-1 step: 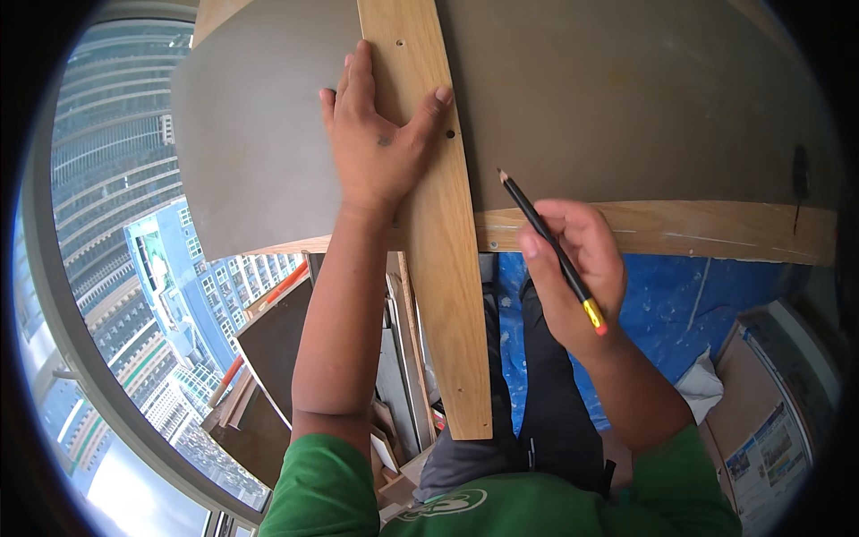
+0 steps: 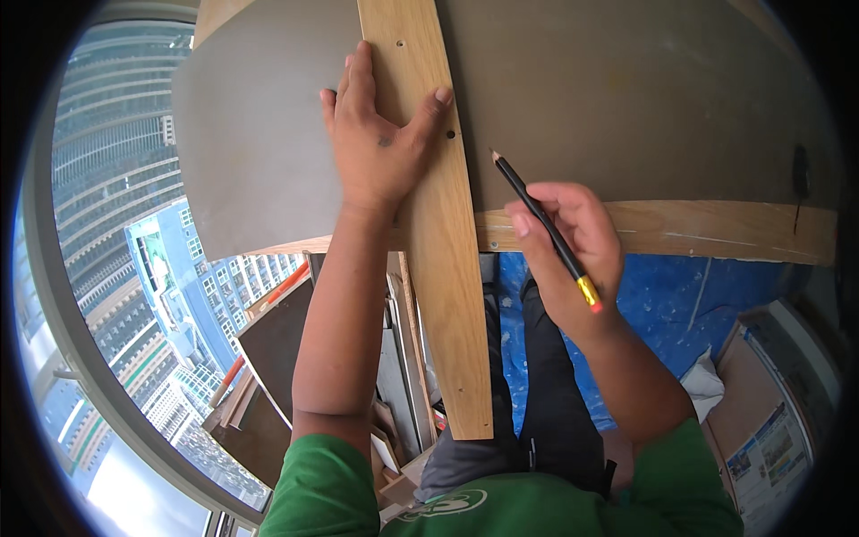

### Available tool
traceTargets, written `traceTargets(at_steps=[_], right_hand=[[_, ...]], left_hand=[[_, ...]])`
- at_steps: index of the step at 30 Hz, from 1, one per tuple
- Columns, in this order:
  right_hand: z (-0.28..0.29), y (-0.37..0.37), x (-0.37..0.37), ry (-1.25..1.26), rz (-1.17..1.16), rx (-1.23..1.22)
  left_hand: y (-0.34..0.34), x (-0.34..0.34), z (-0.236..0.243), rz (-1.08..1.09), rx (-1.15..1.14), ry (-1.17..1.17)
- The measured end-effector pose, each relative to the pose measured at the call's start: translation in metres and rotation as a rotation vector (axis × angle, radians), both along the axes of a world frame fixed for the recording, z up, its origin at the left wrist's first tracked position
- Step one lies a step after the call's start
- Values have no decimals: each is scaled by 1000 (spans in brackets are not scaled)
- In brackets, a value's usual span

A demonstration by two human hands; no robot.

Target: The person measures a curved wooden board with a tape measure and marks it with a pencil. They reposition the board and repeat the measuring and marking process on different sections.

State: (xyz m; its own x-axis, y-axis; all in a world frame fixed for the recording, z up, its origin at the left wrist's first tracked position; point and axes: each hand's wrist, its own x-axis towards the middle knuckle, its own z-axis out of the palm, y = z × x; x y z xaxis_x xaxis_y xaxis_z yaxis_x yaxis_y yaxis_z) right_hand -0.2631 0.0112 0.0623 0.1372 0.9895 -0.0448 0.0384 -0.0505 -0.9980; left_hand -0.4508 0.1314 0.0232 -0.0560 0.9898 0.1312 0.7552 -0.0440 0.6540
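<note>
A long, straight, light-brown wood-grain board (image 2: 438,268) with small screw holes lies across a broad, flat, dark grey-brown panel (image 2: 626,98), its near end jutting past the panel's edge toward the person. The left hand (image 2: 380,148) is spread flat, bracing the board, thumb over its right edge. The right hand (image 2: 582,251) pinches a slim black pencil with a yellow band and red eraser (image 2: 557,246), its tip just right of the board; whether it touches the panel cannot be told. The step appears to be steadying the board beside a poised pencil; a line here would call for firm left-hand pressure and the tip set against the board's edge. Along the panel's near side runs a pale wooden strip (image 2: 671,224); below is blue sheeting (image 2: 671,291).
</note>
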Motion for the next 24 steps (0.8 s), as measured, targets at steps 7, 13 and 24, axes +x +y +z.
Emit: traceTargets(at_steps=[7, 13, 24], right_hand=[[-17, 35, -10, -49, 21, 48], [-16, 35, -8, -83, 32, 27], [-22, 36, -10, -65, 36, 39]], left_hand=[[-2, 2, 0, 8, -4, 2], [-3, 1, 0, 1, 9, -2], [-2, 2, 1, -2, 34, -1]])
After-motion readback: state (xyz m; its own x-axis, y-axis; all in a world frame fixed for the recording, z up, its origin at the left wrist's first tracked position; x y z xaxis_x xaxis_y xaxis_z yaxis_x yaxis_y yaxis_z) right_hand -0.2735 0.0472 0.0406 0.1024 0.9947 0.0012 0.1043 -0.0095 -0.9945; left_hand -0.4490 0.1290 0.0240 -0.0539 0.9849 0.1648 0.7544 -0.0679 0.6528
